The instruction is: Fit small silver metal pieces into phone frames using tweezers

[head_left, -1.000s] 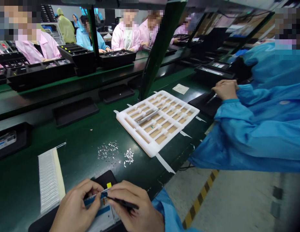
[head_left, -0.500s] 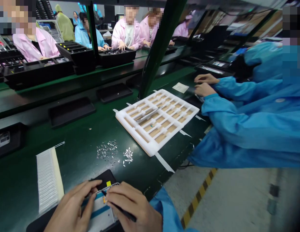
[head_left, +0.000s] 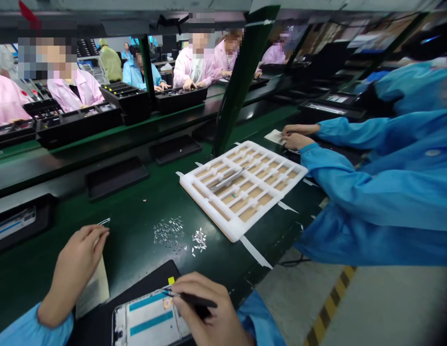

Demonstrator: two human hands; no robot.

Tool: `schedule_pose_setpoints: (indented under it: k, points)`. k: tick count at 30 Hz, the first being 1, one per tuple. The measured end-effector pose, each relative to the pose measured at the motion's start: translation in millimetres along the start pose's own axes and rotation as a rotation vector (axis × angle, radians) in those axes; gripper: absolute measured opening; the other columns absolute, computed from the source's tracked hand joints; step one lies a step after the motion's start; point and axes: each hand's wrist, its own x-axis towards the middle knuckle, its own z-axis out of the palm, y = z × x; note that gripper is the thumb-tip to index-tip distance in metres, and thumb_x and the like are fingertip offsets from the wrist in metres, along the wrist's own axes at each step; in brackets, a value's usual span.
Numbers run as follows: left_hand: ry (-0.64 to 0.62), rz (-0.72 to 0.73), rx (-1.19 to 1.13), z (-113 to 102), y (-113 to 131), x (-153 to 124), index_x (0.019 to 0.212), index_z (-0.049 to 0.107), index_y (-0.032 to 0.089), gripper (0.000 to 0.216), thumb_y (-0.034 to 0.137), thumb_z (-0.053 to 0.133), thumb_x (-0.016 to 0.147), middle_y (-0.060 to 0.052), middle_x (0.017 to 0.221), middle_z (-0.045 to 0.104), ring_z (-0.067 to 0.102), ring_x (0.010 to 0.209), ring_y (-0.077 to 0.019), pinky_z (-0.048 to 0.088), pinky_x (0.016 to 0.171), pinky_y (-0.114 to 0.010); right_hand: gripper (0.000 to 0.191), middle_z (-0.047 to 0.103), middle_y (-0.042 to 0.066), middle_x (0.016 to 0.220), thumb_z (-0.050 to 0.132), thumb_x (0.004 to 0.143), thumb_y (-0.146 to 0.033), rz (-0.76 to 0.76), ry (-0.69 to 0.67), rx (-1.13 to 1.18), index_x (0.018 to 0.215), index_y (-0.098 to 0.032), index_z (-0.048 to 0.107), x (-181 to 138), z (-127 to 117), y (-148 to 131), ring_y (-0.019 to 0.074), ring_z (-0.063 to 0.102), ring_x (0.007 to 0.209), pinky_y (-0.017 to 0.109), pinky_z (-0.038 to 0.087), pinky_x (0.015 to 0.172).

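Observation:
In my right hand [head_left: 212,307] are black tweezers [head_left: 198,300], their tips at the upper edge of a silver phone frame [head_left: 147,319] with blue strips and an orange patch. The frame lies on a black tray [head_left: 137,288] with a yellow tag. My left hand [head_left: 77,266] is over a sheet of thin strips on pale backing [head_left: 97,286], covering much of it. Thumb and fingers are pinched at a thin strip [head_left: 105,221] jutting from the sheet's far end; their exact contact is partly hidden.
Small shiny pieces [head_left: 169,230] lie scattered beside a denser pile [head_left: 199,240]. A white compartment tray [head_left: 239,230] holding metal tweezers [head_left: 228,178] is taped down. At right, a co-worker's blue sleeves [head_left: 338,163] reach over the table. Black trays [head_left: 117,178] line the far side.
My left hand has left the phone frame and moved left to the strip sheet. The right hand stays at the frame with the tweezers. The view has shifted slightly.

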Motion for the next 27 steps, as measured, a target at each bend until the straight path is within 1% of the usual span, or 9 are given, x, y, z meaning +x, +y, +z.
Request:
schedule_pose_setpoints:
  k: [2, 4, 10, 12, 17, 20, 23, 25, 27]
  points:
    - [0.0, -0.032, 0.076, 10.3, -21.7, 12.6, 0.114, 0.074, 0.016, 0.058, 0.049, 0.027, 0.112, -0.017, 0.118, 0.075, 0.074, 0.101, -0.0334, 0.059, 0.081, -0.042, 0.017, 0.083, 0.009, 0.096, 0.072, 0.095, -0.012, -0.023, 0.053, 0.03, 0.105, -0.021, 0.083, 3.4, -4.2, 0.3, 0.0242, 0.081, 0.088, 0.029, 0.067, 0.08]
    - [-0.02, -0.02, 0.145, 17.5, -32.0, 18.8, 0.114, 0.073, 0.017, 0.054, 0.045, 0.027, 0.112, -0.015, 0.115, 0.074, 0.073, 0.1, -0.0323, 0.058, 0.079, -0.04, 0.018, 0.083, 0.009, 0.096, 0.072, 0.095, -0.011, -0.04, 0.077, 0.027, 0.105, -0.021, 0.083, 5.1, -7.5, 0.7, 0.0241, 0.081, 0.087, 0.029, 0.067, 0.08]
    - [-0.078, 0.113, 0.325, 27.6, -36.2, 20.7, 0.111, 0.072, 0.009, 0.052, 0.027, 0.024, 0.112, -0.02, 0.108, 0.07, 0.067, 0.096, -0.0343, 0.054, 0.075, -0.043, 0.018, 0.083, 0.008, 0.095, 0.071, 0.095, -0.012, -0.036, 0.09, 0.009, 0.104, -0.021, 0.083, 0.9, -11.9, 3.8, 0.0223, 0.081, 0.086, 0.027, 0.065, 0.08]
    - [-0.083, 0.145, 0.358, 31.7, -42.4, 20.9, 0.111, 0.072, 0.009, 0.045, 0.023, 0.028, 0.112, -0.018, 0.109, 0.071, 0.067, 0.095, -0.031, 0.056, 0.078, -0.043, 0.016, 0.083, 0.009, 0.095, 0.071, 0.096, -0.012, -0.025, 0.079, 0.001, 0.104, -0.02, 0.083, -0.6, -12.5, 5.7, 0.0223, 0.081, 0.085, 0.028, 0.064, 0.079]
    - [-0.053, 0.155, 0.406, 41.5, -59.7, 16.6, 0.123, 0.066, 0.013, 0.023, 0.022, 0.05, 0.11, -0.011, 0.121, 0.07, 0.068, 0.099, -0.0223, 0.058, 0.082, -0.038, 0.015, 0.082, 0.009, 0.093, 0.07, 0.096, -0.013, -0.045, 0.089, 0.013, 0.103, -0.019, 0.082, -0.6, -12.9, 6.7, 0.0217, 0.08, 0.085, 0.027, 0.063, 0.078]
    - [-0.023, 0.141, 0.402, 44.3, -61.3, 13.6, 0.124, 0.066, 0.014, 0.02, 0.022, 0.059, 0.108, -0.009, 0.123, 0.069, 0.069, 0.101, -0.0209, 0.06, 0.081, -0.035, 0.016, 0.082, 0.008, 0.094, 0.07, 0.096, -0.012, -0.06, 0.094, 0.014, 0.103, -0.02, 0.082, -0.2, -13.0, 4.1, 0.021, 0.08, 0.085, 0.026, 0.063, 0.078]
    - [0.013, 0.128, 0.366, 44.2, -56.3, 15.1, 0.126, 0.066, 0.016, 0.022, 0.022, 0.065, 0.105, -0.007, 0.125, 0.07, 0.07, 0.102, -0.0199, 0.061, 0.084, -0.036, 0.016, 0.082, 0.008, 0.095, 0.07, 0.096, -0.012, -0.065, 0.088, 0.006, 0.103, -0.02, 0.082, -0.9, -13.9, 1.8, 0.0209, 0.08, 0.086, 0.026, 0.063, 0.079]
    - [0.049, 0.113, 0.325, 40.8, -51.2, 18.5, 0.125, 0.066, 0.015, 0.02, 0.02, 0.059, 0.107, -0.009, 0.124, 0.071, 0.07, 0.101, -0.0213, 0.06, 0.078, -0.035, 0.016, 0.082, 0.007, 0.096, 0.07, 0.097, -0.012, -0.066, 0.087, 0.003, 0.104, -0.02, 0.082, -1.9, -15.6, 1.0, 0.0209, 0.08, 0.087, 0.026, 0.063, 0.08]
    - [0.102, 0.091, 0.268, 32.9, -45.0, 21.4, 0.123, 0.068, 0.013, 0.026, 0.021, 0.047, 0.111, -0.014, 0.124, 0.072, 0.071, 0.101, -0.0267, 0.057, 0.07, -0.035, 0.016, 0.082, 0.007, 0.096, 0.07, 0.097, -0.012, -0.065, 0.089, 0.005, 0.104, -0.021, 0.082, -2.5, -18.8, -0.4, 0.0205, 0.08, 0.087, 0.026, 0.063, 0.08]
